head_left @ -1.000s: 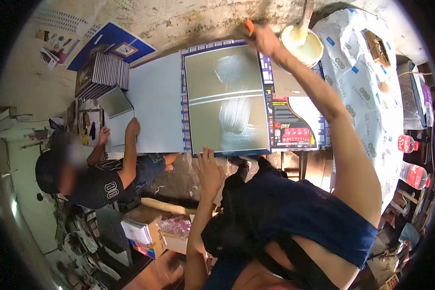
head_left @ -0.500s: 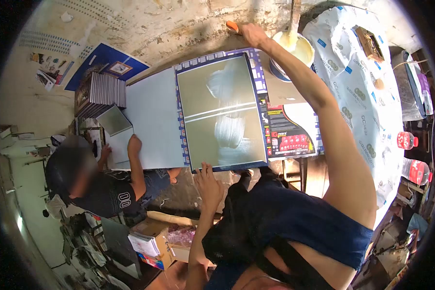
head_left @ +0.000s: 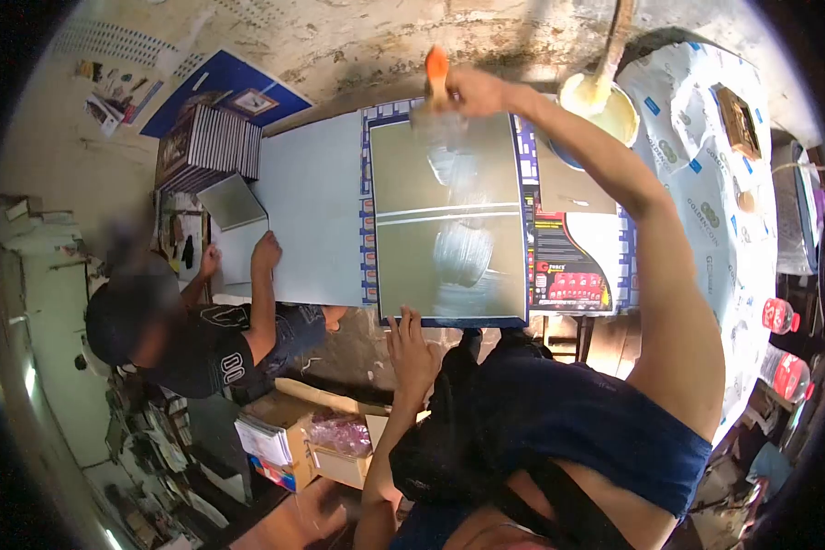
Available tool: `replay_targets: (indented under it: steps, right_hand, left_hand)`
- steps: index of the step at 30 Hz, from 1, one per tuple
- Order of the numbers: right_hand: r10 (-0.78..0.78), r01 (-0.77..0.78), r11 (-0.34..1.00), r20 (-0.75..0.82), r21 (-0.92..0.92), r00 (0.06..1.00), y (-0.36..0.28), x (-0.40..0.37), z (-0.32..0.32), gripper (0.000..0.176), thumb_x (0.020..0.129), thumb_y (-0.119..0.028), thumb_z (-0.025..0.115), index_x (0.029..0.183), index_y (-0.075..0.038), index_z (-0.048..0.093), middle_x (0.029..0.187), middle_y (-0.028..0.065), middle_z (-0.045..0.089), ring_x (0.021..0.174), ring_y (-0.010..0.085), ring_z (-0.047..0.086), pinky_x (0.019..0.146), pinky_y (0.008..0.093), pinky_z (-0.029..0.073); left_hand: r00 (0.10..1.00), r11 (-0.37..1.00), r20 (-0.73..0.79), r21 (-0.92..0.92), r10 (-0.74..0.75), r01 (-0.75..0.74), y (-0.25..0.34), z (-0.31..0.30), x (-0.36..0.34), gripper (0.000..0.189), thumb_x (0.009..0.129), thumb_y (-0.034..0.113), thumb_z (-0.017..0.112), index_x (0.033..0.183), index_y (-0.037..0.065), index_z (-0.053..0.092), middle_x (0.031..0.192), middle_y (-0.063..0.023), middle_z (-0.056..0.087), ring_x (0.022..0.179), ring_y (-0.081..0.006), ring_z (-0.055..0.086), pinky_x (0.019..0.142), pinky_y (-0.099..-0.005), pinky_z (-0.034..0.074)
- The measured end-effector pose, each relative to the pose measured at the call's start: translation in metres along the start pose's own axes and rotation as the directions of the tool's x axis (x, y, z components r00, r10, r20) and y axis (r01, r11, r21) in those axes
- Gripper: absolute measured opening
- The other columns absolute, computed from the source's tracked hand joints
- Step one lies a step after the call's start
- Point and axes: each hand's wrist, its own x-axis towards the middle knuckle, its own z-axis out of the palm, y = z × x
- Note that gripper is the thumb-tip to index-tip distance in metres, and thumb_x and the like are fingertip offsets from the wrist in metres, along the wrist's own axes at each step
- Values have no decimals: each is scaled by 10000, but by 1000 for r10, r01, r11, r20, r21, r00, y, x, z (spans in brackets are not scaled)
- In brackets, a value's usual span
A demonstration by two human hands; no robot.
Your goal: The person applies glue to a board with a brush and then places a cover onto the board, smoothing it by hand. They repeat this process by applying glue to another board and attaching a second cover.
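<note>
A flat brush with an orange handle (head_left: 437, 69) is gripped in my right hand (head_left: 478, 92). Its blurred bristles meet the far part of a grey-green board (head_left: 403, 174). A second such board (head_left: 399, 266) lies nearer me, and two thin white lines run between them. Wet white smears (head_left: 463, 255) streak the middle of both. Dark blue material (head_left: 458, 322) shows around the boards' edges. My left hand (head_left: 412, 357) rests its outstretched fingertips on the near blue edge, holding nothing. Under my right forearm stands a bucket of cream-coloured paste (head_left: 621, 119) with a stick (head_left: 614, 50) in it.
To the left, a co-worker (head_left: 179, 321) handles a small grey panel (head_left: 232, 202) beside stacked dark-edged panels (head_left: 215, 151). White printed wrapping (head_left: 715, 211) covers the right-hand surface, near red-labelled bottles (head_left: 788, 376). An open cardboard box (head_left: 339, 466) sits below.
My right hand has brought the brush from beyond the board onto its far part. My left hand stays on the near edge. The whole view has shifted slightly.
</note>
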Motion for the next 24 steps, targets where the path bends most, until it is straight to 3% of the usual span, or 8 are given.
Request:
replay_targets:
  steps: [2,8,9,12,14,16,20,24]
  right_hand:
    - [-144,122,985,196,123,970,-17,5,15,204,866,-246,634,950,-67,684,794,153,633,684,292,608,662,402,502]
    - [-128,28,874,-175,-486,976,33,85,18,222,842,-226,655,937,-25,657,857,198,655,767,380,635,717,467,517]
    - [89,-108,908,-66,-404,994,2,80,7,219,859,-228,643,955,-32,655,872,169,657,751,350,639,733,438,531]
    - [-215,205,973,90,109,972,-12,75,38,218,870,-257,648,928,-48,668,817,129,655,708,321,634,718,410,533]
    - [-234,260,950,159,-171,959,4,92,58,268,842,-319,667,854,-52,652,747,113,648,701,313,630,679,425,519]
    - [64,-19,959,151,-281,987,-11,104,52,299,787,-327,689,836,-40,622,771,162,658,789,355,651,705,465,517]
    - [-5,9,893,11,-451,1000,-17,147,44,268,800,-312,651,861,-51,649,818,161,684,792,377,655,719,476,526]
    - [-178,204,979,388,-25,904,-32,137,65,237,830,-275,651,938,-65,677,931,177,696,880,379,660,795,469,523]
  left_hand:
    - [1000,1000,-30,1,6,-6,0,2,1,671,779,80,593,1409,-21,387,1513,-208,317,1401,-469,253,1116,-579,257]
    - [1000,1000,-11,-16,-21,21,1,-3,-3,663,770,36,590,1405,0,403,1513,-178,321,1403,-449,253,1113,-567,270]
    - [999,999,-18,-21,-29,29,0,-1,0,664,769,31,590,1406,4,404,1514,-170,321,1406,-444,248,1115,-566,269]
    - [999,997,-22,-65,-40,38,-1,-3,-1,670,767,23,597,1410,18,405,1513,-149,324,1411,-430,239,1114,-574,261]
    - [998,997,-43,-69,-46,43,0,-4,1,671,764,26,603,1408,29,414,1511,-139,330,1410,-421,243,1112,-581,254]
    - [998,996,-27,-77,-51,49,1,-6,-1,669,761,32,609,1404,38,424,1510,-132,334,1409,-413,247,1111,-584,248]
    - [994,992,54,-88,-91,95,-5,-10,0,675,750,41,580,1407,56,426,1521,-141,315,1406,-416,246,1122,-570,223]
    - [993,992,5,-45,-114,114,-6,-2,1,657,756,70,622,1391,62,452,1500,-117,350,1402,-373,275,1096,-557,247]
